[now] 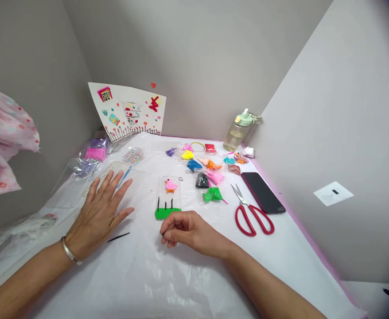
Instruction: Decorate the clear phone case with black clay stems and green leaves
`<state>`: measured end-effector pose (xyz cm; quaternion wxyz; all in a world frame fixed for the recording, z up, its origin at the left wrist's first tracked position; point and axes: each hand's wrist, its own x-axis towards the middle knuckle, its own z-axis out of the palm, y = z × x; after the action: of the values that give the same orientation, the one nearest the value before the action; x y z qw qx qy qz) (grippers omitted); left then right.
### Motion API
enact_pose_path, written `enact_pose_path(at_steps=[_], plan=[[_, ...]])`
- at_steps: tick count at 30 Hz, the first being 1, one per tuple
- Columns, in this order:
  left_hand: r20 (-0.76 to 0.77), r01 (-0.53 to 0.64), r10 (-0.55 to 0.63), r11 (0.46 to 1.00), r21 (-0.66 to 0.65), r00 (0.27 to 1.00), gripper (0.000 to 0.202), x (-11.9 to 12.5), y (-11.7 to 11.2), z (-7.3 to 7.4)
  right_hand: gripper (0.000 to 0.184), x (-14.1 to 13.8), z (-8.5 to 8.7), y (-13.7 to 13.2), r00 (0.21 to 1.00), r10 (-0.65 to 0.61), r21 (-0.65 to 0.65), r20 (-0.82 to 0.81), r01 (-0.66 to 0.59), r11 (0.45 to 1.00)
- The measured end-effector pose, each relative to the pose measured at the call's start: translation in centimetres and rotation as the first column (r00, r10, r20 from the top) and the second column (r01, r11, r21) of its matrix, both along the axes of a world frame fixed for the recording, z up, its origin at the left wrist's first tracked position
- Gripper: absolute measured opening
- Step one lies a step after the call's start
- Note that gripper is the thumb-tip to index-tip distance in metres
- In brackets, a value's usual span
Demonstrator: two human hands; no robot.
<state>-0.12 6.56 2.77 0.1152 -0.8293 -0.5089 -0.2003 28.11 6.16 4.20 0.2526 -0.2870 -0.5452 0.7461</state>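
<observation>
My left hand (98,212), with a silver bangle at its wrist, hovers palm down with fingers spread and nothing in it. A thin black clay strip (118,237) lies on the table just right of it. The fingers of my right hand (181,228) are closed in a pinch; a small dark bit, apparently black clay, shows between thumb and forefinger. Just beyond them lies a clear phone case (177,195). It bears a pink clay bird (171,186), a green clay band (166,214) along its near end and three upright black strips.
Bags of coloured clay (212,194) lie in the middle right. Red-handled scissors (247,210), a phone (262,191) and a water bottle (234,135) stand or lie farther right. Beads (133,156), a blue tool (124,176) and plastic bags (21,237) are left. A decorated sheet (138,117) leans behind.
</observation>
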Motion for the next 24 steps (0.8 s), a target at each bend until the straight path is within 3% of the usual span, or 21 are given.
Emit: enact_pose_path(at_steps=[5,8,15,18,21,24], plan=[[0.026,0.117,-0.114,0.972,-0.202,0.993,0.024,-1.5,-2.3,0.1,0.019,0.9,1.0,0.7,0.997,-0.079,0.054,-0.017,0.080,0.995],[-0.002,0.098,-0.105,0.935,-0.339,0.994,0.019,-2.6,-3.5,-0.3,0.018,1.4,1.5,1.1,0.992,-0.122,0.079,-0.035,0.124,0.989],[-0.032,0.026,-0.045,0.895,-0.444,0.998,0.015,-2.5,-4.0,-1.0,0.019,1.6,1.6,1.2,0.988,-0.146,0.096,-0.044,0.150,0.984],[-0.054,0.043,-0.065,0.942,-0.334,0.996,0.021,-2.8,-4.7,-1.5,0.020,1.5,1.5,1.3,0.989,-0.144,0.094,-0.040,0.147,0.985],[-0.112,0.024,-0.038,0.993,-0.116,0.993,0.048,-3.2,-6.5,-3.0,0.020,1.6,1.5,1.3,0.988,-0.148,0.092,-0.040,0.151,0.984],[-0.177,0.006,-0.013,0.999,-0.038,0.984,0.075,-3.1,-8.3,-4.6,0.021,1.6,1.5,1.3,0.989,-0.146,0.089,-0.039,0.149,0.985]])
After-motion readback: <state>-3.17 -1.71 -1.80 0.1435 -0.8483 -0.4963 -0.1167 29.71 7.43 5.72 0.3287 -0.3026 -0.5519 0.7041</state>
